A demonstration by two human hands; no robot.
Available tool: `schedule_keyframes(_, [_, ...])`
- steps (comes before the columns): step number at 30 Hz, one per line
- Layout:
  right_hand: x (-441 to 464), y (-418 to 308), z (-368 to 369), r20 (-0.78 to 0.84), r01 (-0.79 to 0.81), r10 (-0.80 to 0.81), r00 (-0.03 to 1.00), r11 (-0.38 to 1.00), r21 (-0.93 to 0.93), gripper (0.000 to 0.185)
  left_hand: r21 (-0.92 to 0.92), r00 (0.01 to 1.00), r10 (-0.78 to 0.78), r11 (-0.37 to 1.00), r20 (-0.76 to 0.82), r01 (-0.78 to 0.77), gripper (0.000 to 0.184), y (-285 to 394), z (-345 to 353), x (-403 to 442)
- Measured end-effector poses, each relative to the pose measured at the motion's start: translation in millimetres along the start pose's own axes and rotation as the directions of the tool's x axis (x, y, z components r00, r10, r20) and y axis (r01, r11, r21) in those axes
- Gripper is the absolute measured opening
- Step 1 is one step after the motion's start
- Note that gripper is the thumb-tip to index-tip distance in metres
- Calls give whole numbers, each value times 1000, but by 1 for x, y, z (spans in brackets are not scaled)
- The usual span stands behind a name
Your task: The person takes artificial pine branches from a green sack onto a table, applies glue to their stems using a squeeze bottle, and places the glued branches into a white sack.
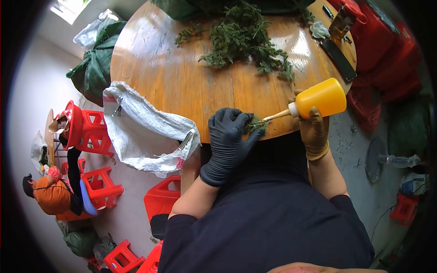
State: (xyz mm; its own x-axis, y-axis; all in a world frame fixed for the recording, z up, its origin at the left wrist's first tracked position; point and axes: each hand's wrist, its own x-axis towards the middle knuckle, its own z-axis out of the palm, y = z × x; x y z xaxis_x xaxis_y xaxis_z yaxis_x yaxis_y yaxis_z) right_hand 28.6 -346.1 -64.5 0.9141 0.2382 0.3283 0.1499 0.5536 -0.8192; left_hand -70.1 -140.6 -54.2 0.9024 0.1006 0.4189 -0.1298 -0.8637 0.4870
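Note:
My left hand (230, 139), in a black glove, pinches a small green sprig (256, 125) over the table's near edge. In a tan glove, my right hand (314, 132) is wrapped round a yellow squeeze bottle (322, 98), which lies tilted on its side. The bottle's long nozzle points left, and its tip is at the sprig. Whether the tip touches the sprig cannot be made out. A heap of green branches (239, 36) lies farther back on the round wooden table (168, 86).
An open white woven sack (150, 132) hangs at the table's left edge. A black case (338, 60) lies at the right rim. Red stools (102, 186) and a seated person in orange (52, 195) are at the left. A green sack (93, 68) stands behind.

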Motion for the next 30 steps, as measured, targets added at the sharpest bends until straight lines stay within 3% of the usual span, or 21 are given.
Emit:
schedule_keyframes(17, [2,-5,-27,-8,39,-40,999,990,-136,51,-8,1000,-10,1000,-22,10,35,0,0,0])
schedule_keyframes(27, [5,-10,-39,-41,45,-52,998,988,-150,50,-19,1000,-10,1000,-17,10,36,-1,1,1])
schedule_keyframes(30, [6,-13,-39,-43,49,-53,998,996,-81,48,-15,1000,-7,1000,-23,7,36,0,1,1])
